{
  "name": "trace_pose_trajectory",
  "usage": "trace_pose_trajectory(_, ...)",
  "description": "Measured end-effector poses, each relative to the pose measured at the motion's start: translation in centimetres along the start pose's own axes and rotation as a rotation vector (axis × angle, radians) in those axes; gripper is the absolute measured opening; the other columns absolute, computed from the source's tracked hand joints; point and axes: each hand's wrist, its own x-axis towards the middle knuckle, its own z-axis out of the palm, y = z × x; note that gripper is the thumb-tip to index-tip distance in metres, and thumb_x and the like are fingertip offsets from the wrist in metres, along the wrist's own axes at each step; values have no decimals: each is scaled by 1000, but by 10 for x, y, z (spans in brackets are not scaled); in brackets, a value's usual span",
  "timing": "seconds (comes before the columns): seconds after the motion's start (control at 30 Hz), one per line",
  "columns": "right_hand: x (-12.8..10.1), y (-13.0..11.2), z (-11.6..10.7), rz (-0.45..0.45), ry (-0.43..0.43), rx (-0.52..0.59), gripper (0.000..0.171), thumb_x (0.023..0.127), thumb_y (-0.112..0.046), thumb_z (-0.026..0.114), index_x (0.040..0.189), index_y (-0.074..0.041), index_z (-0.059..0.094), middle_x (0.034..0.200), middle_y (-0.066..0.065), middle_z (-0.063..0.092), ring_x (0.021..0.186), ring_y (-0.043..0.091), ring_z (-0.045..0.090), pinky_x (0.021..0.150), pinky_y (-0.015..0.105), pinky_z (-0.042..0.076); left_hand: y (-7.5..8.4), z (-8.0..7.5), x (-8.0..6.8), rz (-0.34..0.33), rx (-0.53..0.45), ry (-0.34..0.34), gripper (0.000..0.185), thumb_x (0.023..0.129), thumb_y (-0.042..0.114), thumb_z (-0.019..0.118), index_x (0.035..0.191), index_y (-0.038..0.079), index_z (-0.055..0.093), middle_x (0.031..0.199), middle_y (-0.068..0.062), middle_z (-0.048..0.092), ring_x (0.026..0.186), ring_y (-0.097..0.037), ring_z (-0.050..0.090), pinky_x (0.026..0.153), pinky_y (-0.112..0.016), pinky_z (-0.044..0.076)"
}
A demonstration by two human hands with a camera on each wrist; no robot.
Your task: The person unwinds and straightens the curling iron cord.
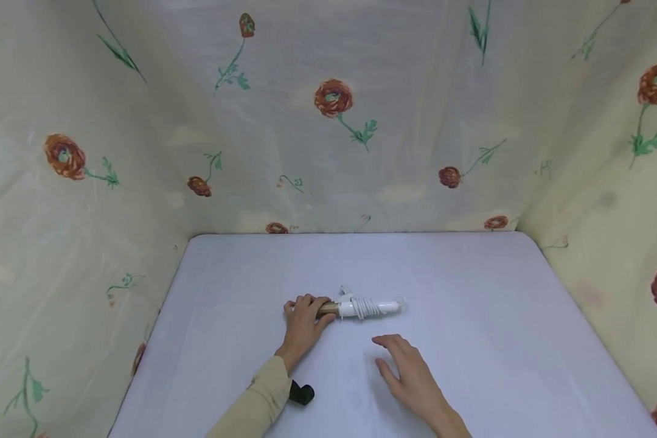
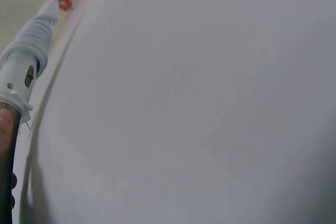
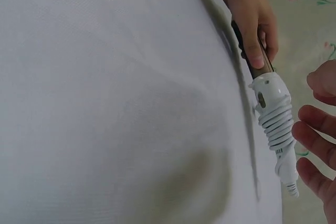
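A curling iron [image 1: 361, 306] lies on the white table [image 1: 471, 292], its white handle wound with its own white cord and its brown barrel pointing left. My left hand [image 1: 305, 318] grips the barrel end; the thumb shows in the left wrist view beside the handle [image 2: 26, 56]. In the right wrist view the left hand [image 3: 252, 19] holds the barrel above the corded handle [image 3: 275, 119]. My right hand [image 1: 407, 371] hovers open just in front of the handle, fingers [image 3: 315, 140] spread, apart from it.
Floral fabric walls [image 1: 334, 121] close in the table on the left, back and right. A small black object [image 1: 301, 394] sits by my left sleeve [image 1: 252, 407]. Bare white tabletop spreads to the right and behind the iron.
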Motion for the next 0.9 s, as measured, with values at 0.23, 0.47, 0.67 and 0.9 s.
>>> trace_pose_trajectory(0.23, 19, -4, -3, -44, 9, -16, 37, 85, -12, 68, 120, -17, 58, 113, -4, 60, 106, 15, 58, 85, 40, 47, 1, -9, -7, 19, 5, 42, 37, 85, 46, 63, 115, 23, 64, 99, 1, 61, 90, -17, 50, 89, -48, 28)
trace_pose_trajectory(0.47, 42, -5, -12, -109, -27, -44, 43, 85, -1, 65, 124, -15, 55, 118, 0, 58, 109, 20, 57, 88, 42, 47, 4, -18, -10, 14, -2, 38, 38, 85, 47, 62, 116, 25, 64, 99, 2, 60, 92, -17, 50, 92, -48, 26)
trace_pose_trajectory(0.67, 58, 1, -16, -203, -26, -78, 46, 82, 5, 65, 123, -14, 56, 119, 3, 58, 107, 20, 58, 87, 41, 48, 8, -22, -11, 9, -18, 18, 39, 86, 48, 62, 117, 25, 63, 101, 2, 60, 93, -16, 50, 93, -48, 25)
trace_pose_trajectory(0.9, 74, 3, -13, -274, -74, -97, 49, 81, 9, 65, 124, -13, 57, 119, 5, 59, 107, 25, 59, 87, 42, 49, 9, -24, -13, 31, 7, 38, 38, 84, 46, 64, 116, 25, 64, 102, 3, 60, 94, -16, 51, 94, -49, 26)
